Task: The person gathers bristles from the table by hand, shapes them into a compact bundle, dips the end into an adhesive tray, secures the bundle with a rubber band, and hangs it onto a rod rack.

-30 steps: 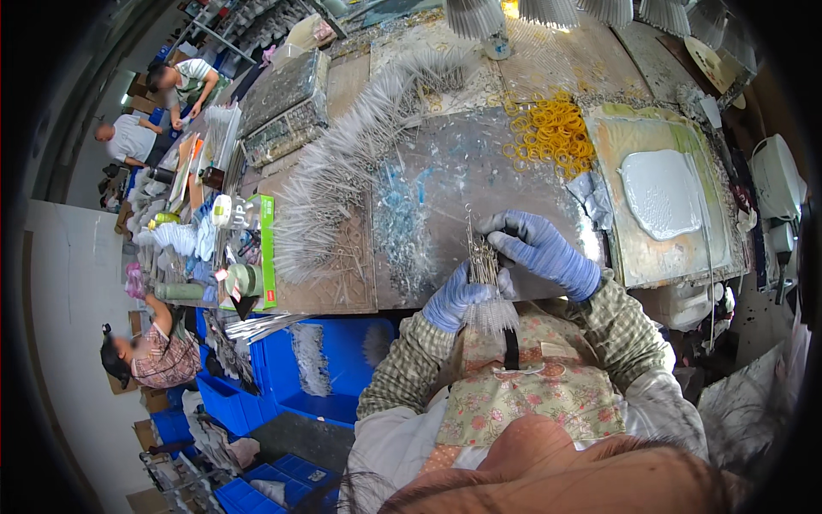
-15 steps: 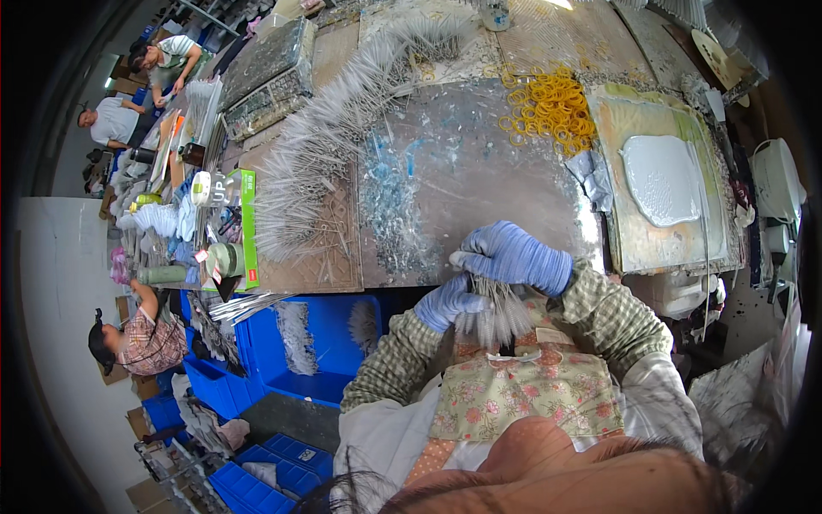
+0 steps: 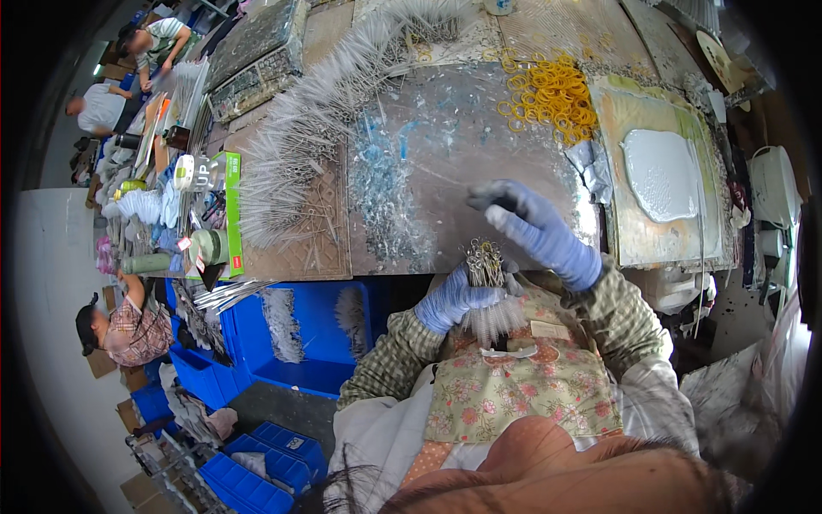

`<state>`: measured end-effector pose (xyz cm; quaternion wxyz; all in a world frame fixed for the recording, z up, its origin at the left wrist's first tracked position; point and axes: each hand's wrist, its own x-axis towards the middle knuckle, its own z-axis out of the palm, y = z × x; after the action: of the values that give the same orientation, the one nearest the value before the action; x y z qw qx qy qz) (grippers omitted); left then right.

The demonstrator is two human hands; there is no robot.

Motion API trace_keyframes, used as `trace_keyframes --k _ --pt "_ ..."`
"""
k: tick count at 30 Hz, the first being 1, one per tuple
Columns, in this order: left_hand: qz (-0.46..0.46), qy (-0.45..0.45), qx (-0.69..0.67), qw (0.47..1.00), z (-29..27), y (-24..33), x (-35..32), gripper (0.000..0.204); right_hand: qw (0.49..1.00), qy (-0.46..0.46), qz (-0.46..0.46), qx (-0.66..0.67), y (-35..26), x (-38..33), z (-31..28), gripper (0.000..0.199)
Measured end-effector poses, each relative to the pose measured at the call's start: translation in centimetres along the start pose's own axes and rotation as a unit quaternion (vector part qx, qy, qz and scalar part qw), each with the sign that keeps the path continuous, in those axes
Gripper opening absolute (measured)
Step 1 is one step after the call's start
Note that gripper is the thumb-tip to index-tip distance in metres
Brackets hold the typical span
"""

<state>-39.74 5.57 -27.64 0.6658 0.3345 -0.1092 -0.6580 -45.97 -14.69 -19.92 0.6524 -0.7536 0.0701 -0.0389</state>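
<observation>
My left hand is closed around a bundle of thin wire brushes in front of my apron. The looped wire ends point up and away from me, and the pale bristle ends fan out below the fist. Beyond the bundle, over the near part of the board, my right hand is raised with thumb and fingers apart; nothing shows between them. Its dark fingertips are slightly blurred. Both hands wear bluish knit gloves. A long row of similar brushes lies along the left side of the worktop.
Yellow rubber bands are heaped at the board's far right. Further right, a tray carries white paste. A blue bin stands below the table at left, a green box on its left edge. Other people work at far left.
My right hand has lifted off the bundle and opened, moving up and slightly right. The wire loops now show. The left hand keeps its hold; the view has shifted slightly.
</observation>
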Motion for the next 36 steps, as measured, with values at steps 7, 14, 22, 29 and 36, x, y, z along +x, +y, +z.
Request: trace_keyframes --k 7,14,22,29,36 --pt "0.052 -0.047 0.029 0.997 2.5 3.0 0.7 0.083 0.991 -0.012 -0.079 -0.104 0.4 -2.0 -0.2 0.034" --pt "0.057 -0.105 0.038 0.992 0.6 2.0 1.4 0.092 0.973 -0.019 -0.094 -0.208 -0.2 -1.0 -0.6 0.020" --pt "0.020 -0.078 0.036 0.996 -0.3 1.0 1.1 0.070 0.992 0.105 0.066 -0.025 1.1 -0.8 1.0 0.017" --pt "0.011 -0.087 0.019 0.996 0.0 1.0 1.2 0.071 0.945 0.215 -0.069 -0.235 6.5 5.7 -5.6 0.031" --pt "0.027 -0.058 -0.003 0.998 0.9 2.0 0.6 0.061 0.998 -0.054 -0.021 0.014 0.4 -0.1 -1.1 0.086"
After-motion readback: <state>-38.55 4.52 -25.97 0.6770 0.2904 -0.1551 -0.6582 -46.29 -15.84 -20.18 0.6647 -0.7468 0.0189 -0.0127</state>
